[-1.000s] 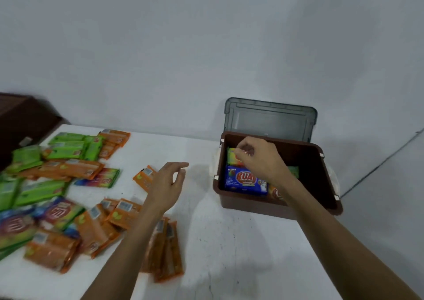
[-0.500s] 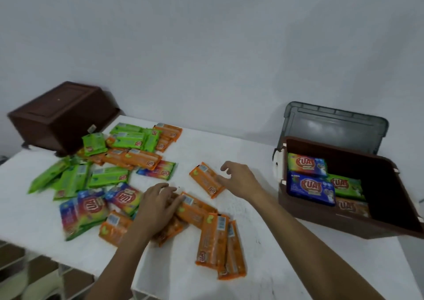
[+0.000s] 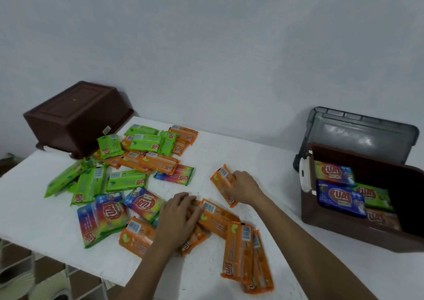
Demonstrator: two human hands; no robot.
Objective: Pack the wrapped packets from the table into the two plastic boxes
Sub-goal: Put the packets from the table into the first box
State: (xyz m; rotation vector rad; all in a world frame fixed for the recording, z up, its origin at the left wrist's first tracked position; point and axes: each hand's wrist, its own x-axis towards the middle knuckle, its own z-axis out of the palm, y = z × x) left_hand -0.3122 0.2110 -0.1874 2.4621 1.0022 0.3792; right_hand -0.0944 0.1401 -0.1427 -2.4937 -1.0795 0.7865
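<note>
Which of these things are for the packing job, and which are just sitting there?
For the job:
- orange packets, green packets, rainbow packets
- open brown box, upside-down brown box
- left hand resting on the orange packets
- right hand gripping a lone orange packet

Just there:
- grey lid leaning behind the open brown box
- white wall

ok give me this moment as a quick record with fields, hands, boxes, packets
left hand: flat on a cluster of orange wrapped packets
right hand: fingers curled over a lone orange wrapped packet
open brown plastic box: right side, partly filled, blue wrapped packet on top
grey plastic lid: upright behind that box
second brown plastic box: far left, bottom up
white table: green wrapped packets and rainbow wrapped packets lie loose
</note>
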